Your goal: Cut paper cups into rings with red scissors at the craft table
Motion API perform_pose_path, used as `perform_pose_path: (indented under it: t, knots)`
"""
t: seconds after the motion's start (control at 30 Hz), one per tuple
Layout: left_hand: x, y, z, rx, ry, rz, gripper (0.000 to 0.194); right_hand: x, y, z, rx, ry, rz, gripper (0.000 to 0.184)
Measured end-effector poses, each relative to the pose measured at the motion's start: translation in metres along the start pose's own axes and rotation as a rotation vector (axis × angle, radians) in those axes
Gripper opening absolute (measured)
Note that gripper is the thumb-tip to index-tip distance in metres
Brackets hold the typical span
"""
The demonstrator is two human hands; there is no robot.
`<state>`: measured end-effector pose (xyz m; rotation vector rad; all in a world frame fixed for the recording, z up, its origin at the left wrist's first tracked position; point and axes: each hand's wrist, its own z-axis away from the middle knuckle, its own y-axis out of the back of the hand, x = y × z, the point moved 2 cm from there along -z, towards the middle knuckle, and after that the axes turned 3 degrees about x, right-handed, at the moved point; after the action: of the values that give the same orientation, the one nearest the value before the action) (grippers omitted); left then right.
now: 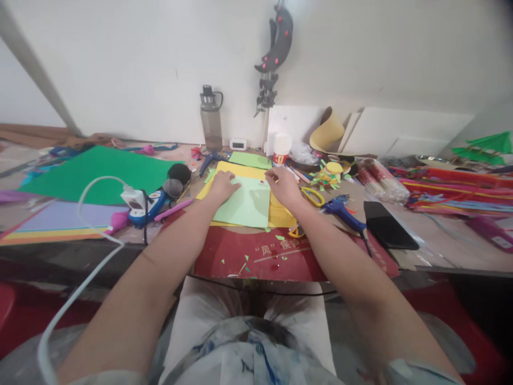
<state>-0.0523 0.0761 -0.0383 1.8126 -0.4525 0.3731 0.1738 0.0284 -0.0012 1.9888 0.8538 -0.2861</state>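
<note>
Mint paper point(249, 206) lies between left hand point(223, 186) and right hand point(285, 185), fingers bent.

- Grey bottle point(211, 128) with a black lid, upright against the far wall point(140, 69)
- Small white digital clock point(238, 144), just right of the bottle
- Dark crescent ornament point(279, 43) with red and pink dots, hanging on the wall
- Black phone point(387, 225), flat on the counter point(436, 251), right
- White cable point(84, 280), looping at left
- White boards point(409, 128), leaning far right
</note>
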Motion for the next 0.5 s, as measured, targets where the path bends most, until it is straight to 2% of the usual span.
perform_pose_path:
  t: [0.17, 0.37, 0.5]
  knots:
    - [0.003, 0.003, 0.006, 0.014, 0.002, 0.031, 0.031, 0.011, 0.002, -0.012, 0.007, -0.004, 0.046, 0.021]
    - [0.012, 0.008, 0.009, 0.108, -0.013, 0.067, 0.025, 0.035, 0.025, -0.061, 0.05, -0.005, 0.219, 0.027]
    - [0.019, 0.009, 0.012, 0.012, 0.012, 0.051, 0.025, 0.052, 0.033, -0.097, 0.057, -0.007, 0.372, 0.034]
